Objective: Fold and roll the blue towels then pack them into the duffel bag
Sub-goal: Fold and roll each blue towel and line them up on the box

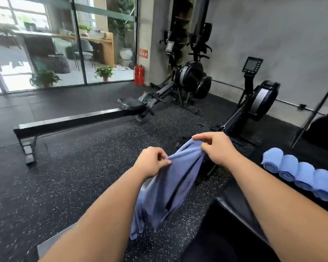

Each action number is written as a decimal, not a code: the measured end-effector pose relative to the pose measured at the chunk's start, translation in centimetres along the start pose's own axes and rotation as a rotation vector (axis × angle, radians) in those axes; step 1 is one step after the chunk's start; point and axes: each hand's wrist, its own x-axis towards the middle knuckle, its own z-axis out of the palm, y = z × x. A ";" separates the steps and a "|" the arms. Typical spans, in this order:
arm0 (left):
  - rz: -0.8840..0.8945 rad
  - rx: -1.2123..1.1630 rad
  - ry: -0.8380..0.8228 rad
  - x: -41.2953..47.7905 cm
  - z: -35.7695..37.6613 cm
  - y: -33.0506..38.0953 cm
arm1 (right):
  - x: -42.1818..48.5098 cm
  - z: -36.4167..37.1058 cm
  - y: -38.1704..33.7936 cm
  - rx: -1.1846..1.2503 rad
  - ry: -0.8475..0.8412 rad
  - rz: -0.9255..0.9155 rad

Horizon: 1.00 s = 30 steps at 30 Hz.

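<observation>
Gym floor, view down over both bare forearms. 1 blue towel (170, 190) hangs in the air between the hands, above the speckled rubber floor (74, 186); its lower end touches nothing that I can see. On the left hand (151, 162), the thumb and curled fingers (162, 155) pinch the top hem. The right hand (216, 148) is closed narrow on the same hem, higher and farther out.

Judgement: the towel is held by its top edge so the cloth drops under its own weight and the hem can be squared. It is bunched, with a dark crease down the middle, so the fold is not yet begun.

The rolled towels (299, 173), at least 4, lie side by side and touching in a row on the dark table (295, 154) at right. The row runs out of frame. They are probably parked there to be packed together. The duffel bag is not identifiable; a dark shape low right, under the right forearm, could be it, but I cannot tell.

Room: there is open floor ahead and to the left, as far as the long rowing machine (74, 120). A 2nd rowing machine (257, 103) stands beyond the right hand. The rolls lie near the right forearm, so a wide sweep that way risks knocking them.
</observation>
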 end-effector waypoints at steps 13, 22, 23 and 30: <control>0.449 0.072 0.013 7.0 2.7 20.5 | -7.6 -16.6 6.4 -0.065 0.413 0.174; 0.766 -0.099 0.032 6.6 6.6 37.7 | -16.2 -28.8 8.5 -0.150 0.835 0.293; 0.793 -0.130 0.023 6.0 7.1 39.4 | -17.2 -30.0 8.8 -0.152 0.899 0.293; 0.810 -0.200 -0.230 -0.1 16.2 42.7 | -25.6 -30.6 15.2 -0.255 0.921 0.496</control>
